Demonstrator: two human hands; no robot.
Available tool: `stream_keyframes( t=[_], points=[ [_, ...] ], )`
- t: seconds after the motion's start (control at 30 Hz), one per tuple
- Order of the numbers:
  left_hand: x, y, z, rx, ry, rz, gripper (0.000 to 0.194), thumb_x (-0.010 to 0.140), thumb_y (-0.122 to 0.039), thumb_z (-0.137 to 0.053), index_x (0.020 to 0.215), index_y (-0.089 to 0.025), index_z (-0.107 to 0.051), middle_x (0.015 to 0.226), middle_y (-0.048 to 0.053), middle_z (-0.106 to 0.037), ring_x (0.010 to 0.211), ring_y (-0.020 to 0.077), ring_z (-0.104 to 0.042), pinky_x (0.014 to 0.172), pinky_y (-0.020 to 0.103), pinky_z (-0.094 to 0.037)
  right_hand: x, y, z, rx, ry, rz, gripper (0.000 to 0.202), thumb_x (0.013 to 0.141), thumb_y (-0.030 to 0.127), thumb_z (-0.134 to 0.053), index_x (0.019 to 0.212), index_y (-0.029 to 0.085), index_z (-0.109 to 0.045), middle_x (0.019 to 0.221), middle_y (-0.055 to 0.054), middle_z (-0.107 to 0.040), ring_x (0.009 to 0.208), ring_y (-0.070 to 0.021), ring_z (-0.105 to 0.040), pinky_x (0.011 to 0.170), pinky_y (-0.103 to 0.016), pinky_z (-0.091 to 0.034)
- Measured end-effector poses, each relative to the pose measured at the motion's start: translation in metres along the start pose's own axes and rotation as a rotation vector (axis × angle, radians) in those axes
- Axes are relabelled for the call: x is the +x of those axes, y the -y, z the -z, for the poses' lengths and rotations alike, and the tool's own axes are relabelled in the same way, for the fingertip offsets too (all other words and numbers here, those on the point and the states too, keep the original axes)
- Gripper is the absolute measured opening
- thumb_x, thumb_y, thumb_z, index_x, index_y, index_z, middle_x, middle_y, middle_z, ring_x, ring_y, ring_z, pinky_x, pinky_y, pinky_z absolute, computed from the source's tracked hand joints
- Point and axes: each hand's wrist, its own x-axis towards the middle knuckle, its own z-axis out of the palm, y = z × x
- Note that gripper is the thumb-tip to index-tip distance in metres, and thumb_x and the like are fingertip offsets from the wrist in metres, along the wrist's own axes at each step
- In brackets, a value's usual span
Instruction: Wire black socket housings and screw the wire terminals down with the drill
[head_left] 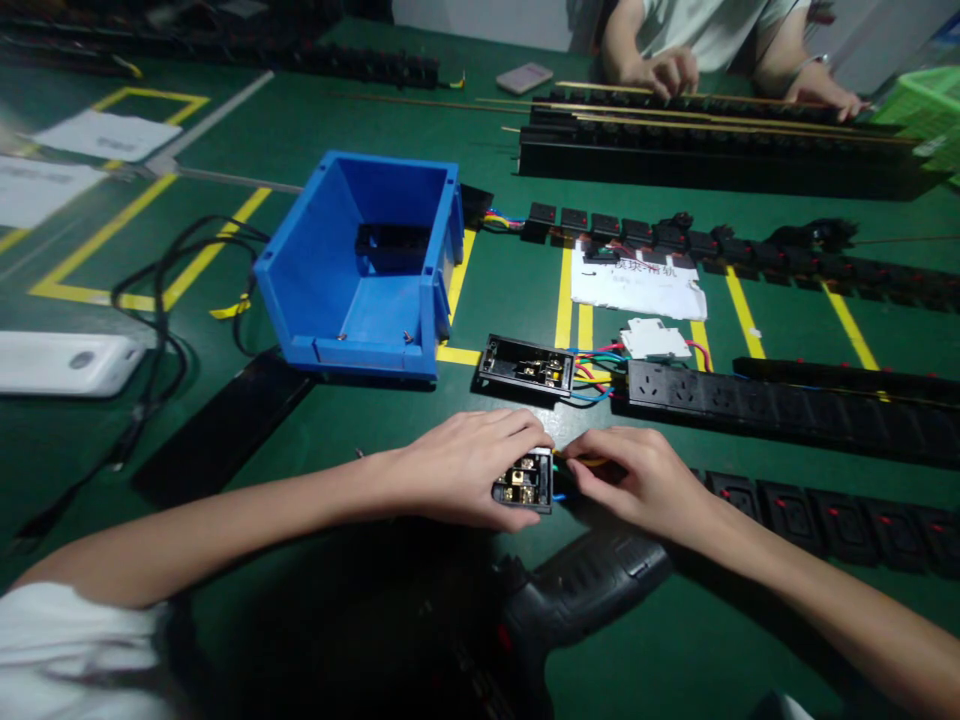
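My left hand (480, 465) is wrapped over a small black terminal box (534, 492) with brass screw terminals, its fingers across the top and the thumb below. Just right of it, my right hand (637, 470) pinches a yellow wire (592, 461) that runs into the box's right end. A blue wire (559, 497) shows below that one. Behind my hands lies a similar open terminal box (525, 368), joined by coloured wires (596, 375) to a black socket strip (720, 405). Nearer me, a dark power drill (577, 590) rests on the table.
A blue bin (352, 340) with a black part inside stands behind my left hand. Cables (161, 300) and a white device (64, 362) lie left. A row of black modules (652, 235) crosses behind. Another person's hands (671, 72) work over long black rails (675, 155).
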Motion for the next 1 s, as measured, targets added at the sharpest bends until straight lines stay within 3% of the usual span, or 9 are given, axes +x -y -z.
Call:
stream_keyframes(
  t=[0.2,0.43,0.63,0.8,0.9,1.0],
  points=[
    [-0.0002,0.0013,-0.0001,-0.006,-0.008,-0.004,0.07,0.076,-0.051,-0.065,0.133,-0.019,-0.042,0.13,0.01,-0.054,0.117,0.0278,-0.054,0.098,0.039,-0.044,0.0022,0.0038,0.0012,0.12,-0.091,-0.087,0.009,0.083,0.02,-0.057,0.084,0.013,-0.064,0.069,0.001,-0.061,0.057,-0.0053,-0.052,0.054,-0.014,-0.037],
    [-0.0014,0.0008,-0.0011,0.031,-0.016,0.01,0.077,0.078,-0.054,-0.063,0.139,-0.016,-0.037,0.136,0.012,-0.052,0.119,0.0292,-0.054,0.098,0.04,-0.044,0.0015,0.0086,0.0049,0.122,-0.176,-0.059,0.008,0.084,0.019,-0.058,0.083,0.012,-0.063,0.066,0.002,-0.057,0.052,-0.0027,-0.045,0.05,-0.012,-0.035],
    [-0.0027,0.0028,-0.0028,0.036,-0.04,-0.039,0.07,0.079,-0.051,-0.064,0.136,-0.016,-0.042,0.127,0.011,-0.057,0.113,0.0272,-0.057,0.096,0.037,-0.044,0.0037,0.0039,0.004,0.072,-0.06,0.043,0.019,0.09,0.028,-0.059,0.103,0.015,-0.065,0.089,-0.004,-0.066,0.076,-0.0086,-0.059,0.069,-0.017,-0.045],
    [-0.0033,0.0039,-0.0026,0.049,-0.048,-0.067,0.07,0.08,-0.051,-0.064,0.136,-0.015,-0.043,0.122,0.011,-0.059,0.108,0.0263,-0.058,0.092,0.036,-0.045,0.005,0.0038,0.0039,0.088,-0.019,0.077,0.021,0.092,0.023,-0.056,0.111,0.018,-0.062,0.099,-0.003,-0.066,0.087,-0.0092,-0.061,0.08,-0.019,-0.046],
    [-0.0032,0.0031,-0.0018,0.045,-0.041,-0.049,0.07,0.079,-0.051,-0.065,0.135,-0.015,-0.045,0.119,0.01,-0.061,0.104,0.0255,-0.059,0.089,0.036,-0.046,0.004,0.0046,0.0049,0.127,0.009,0.04,0.025,0.091,0.021,-0.054,0.115,0.018,-0.061,0.101,-0.002,-0.066,0.085,-0.0083,-0.061,0.078,-0.018,-0.045],
    [-0.0028,0.0028,-0.0011,0.036,-0.033,-0.038,0.066,0.078,-0.051,-0.066,0.132,-0.016,-0.047,0.117,0.008,-0.061,0.103,0.0246,-0.059,0.088,0.035,-0.046,0.0035,0.0046,0.0068,0.184,0.052,-0.053,0.025,0.089,0.023,-0.055,0.111,0.016,-0.063,0.078,0.0,-0.061,0.064,-0.0061,-0.052,0.061,-0.016,-0.039]
  ],
)
